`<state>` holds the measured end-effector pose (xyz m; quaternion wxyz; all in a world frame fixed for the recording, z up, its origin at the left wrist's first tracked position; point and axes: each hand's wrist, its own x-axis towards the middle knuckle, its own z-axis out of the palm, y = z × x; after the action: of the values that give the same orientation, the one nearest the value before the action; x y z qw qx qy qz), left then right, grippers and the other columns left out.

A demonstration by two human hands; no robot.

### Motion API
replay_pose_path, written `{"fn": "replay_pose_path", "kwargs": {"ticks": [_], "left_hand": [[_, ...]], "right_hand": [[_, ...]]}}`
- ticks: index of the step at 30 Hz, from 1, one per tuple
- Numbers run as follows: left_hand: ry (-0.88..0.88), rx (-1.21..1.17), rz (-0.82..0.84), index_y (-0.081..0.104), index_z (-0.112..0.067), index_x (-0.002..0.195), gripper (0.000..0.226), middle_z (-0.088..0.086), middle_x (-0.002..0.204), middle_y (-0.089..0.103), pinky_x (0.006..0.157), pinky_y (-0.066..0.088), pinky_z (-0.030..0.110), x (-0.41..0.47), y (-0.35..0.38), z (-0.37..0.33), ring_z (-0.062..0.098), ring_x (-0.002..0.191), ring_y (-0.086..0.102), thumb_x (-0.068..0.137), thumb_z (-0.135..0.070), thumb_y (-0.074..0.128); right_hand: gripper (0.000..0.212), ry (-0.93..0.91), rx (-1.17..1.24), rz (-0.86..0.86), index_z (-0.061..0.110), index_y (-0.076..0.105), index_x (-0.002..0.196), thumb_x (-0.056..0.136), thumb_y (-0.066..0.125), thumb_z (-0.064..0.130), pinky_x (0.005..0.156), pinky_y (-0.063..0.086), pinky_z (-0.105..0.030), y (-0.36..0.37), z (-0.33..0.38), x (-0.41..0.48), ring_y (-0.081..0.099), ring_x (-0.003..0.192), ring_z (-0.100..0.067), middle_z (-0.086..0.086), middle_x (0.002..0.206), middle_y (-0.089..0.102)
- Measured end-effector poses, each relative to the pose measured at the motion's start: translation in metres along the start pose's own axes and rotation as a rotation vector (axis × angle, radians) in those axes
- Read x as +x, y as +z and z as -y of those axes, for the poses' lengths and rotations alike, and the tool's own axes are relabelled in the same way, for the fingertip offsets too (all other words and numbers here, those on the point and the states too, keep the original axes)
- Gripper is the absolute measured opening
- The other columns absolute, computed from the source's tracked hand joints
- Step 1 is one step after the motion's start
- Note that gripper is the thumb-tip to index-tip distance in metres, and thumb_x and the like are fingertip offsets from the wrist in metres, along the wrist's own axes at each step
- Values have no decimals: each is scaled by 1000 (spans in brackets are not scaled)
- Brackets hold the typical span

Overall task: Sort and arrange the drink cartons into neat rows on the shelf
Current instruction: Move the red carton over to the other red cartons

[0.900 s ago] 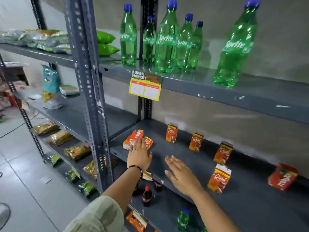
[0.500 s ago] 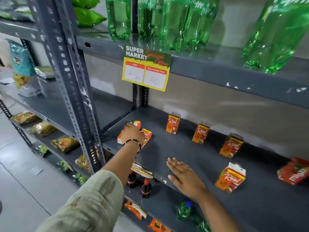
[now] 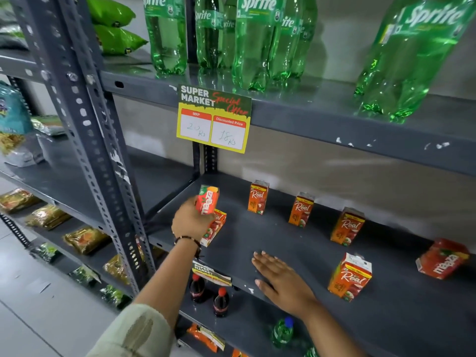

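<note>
My left hand [image 3: 192, 222] grips a red Maaza carton [image 3: 207, 199] and holds it upright just above the left end of the grey shelf [image 3: 296, 248]. Under it an orange Real carton [image 3: 215, 228] lies flat. My right hand [image 3: 280, 282] rests palm down, fingers spread, on the shelf's front part and holds nothing. Upright orange Real cartons stand apart at the back [image 3: 258, 197], [image 3: 300, 208], [image 3: 347, 226] and one nearer the front [image 3: 350, 276]. A second red Maaza carton [image 3: 441, 258] lies on its side at the far right.
Green Sprite bottles [image 3: 255, 42] stand on the shelf above, with a price card [image 3: 213, 118] hanging from its edge. A perforated steel upright [image 3: 85, 140] stands left of my left arm. Small cola bottles [image 3: 221, 301] sit on the shelf below. Snack packets fill the left rack.
My left hand has closed on the red Maaza carton and lifted it upright off the flat Real carton. The view has moved closer. My right hand stays on the shelf.
</note>
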<state>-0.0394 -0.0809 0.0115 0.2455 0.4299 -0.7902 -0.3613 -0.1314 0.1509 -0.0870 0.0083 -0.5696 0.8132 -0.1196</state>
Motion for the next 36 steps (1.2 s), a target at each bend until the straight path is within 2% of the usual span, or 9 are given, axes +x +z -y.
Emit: {"fn": "replay_pose_path", "kwargs": {"ticks": [6,9,11,15,17,19,27,32,36], "left_hand": [[73,-165,-136,51,-22,121,59,1,115,63,81,44,35,-30,10,-3,24,107,58,68,-28,76],[74,-161,-120,51,-28,120,62,-5,111,65,82,50,38,-33,15,1,20,104,60,66,-41,76],[74,-178,-105,49,-30,120,63,-7,110,65,83,52,41,-40,17,2,19,103,60,65,-44,76],[61,-242,-97,48,-24,126,67,-5,114,63,86,44,34,-78,29,-3,20,107,58,67,-31,79],[66,-303,-64,50,-22,124,65,-3,113,64,85,42,29,-107,43,-3,20,104,60,66,-24,79],[67,-340,-16,52,-24,120,63,0,111,67,84,45,30,-137,63,0,20,101,62,64,-22,80],[43,-415,175,45,-33,94,54,-1,91,68,73,51,34,-269,145,-53,19,84,65,57,-28,85],[139,-425,285,47,-30,93,52,-1,94,64,72,50,35,-330,206,-110,19,87,61,58,-27,84],[212,-382,346,42,-28,90,52,1,93,65,74,53,39,-355,251,-154,19,87,62,57,-29,84]], "right_hand": [[83,-10,-12,8,20,25,146,86,-6,67,114,1,-23,0,0,0,8,139,-5,11,151,15],[83,-7,-22,0,19,25,146,86,-7,67,114,2,-33,2,0,1,5,138,-4,8,152,17],[86,-6,-27,-1,19,23,147,83,-9,67,112,-5,-28,1,2,1,1,137,-3,8,153,15],[82,-23,-28,42,17,19,148,84,-5,63,109,-12,-23,-7,7,-19,-6,135,-1,12,150,3],[74,-17,-80,26,15,31,144,92,0,57,113,2,-34,-12,6,-41,7,136,-4,7,150,16],[65,50,-89,64,17,46,136,99,6,51,111,20,-28,-16,-1,-74,29,132,-7,5,144,40],[61,326,-196,17,20,52,132,100,8,49,107,9,-20,-57,-75,-229,41,127,-7,8,139,48],[66,498,-218,-38,14,56,128,100,9,50,106,10,-19,-81,-127,-319,46,124,-13,2,135,53],[68,506,-193,-25,11,55,129,100,8,51,107,7,-19,-83,-149,-355,47,124,-17,-1,136,52]]}}
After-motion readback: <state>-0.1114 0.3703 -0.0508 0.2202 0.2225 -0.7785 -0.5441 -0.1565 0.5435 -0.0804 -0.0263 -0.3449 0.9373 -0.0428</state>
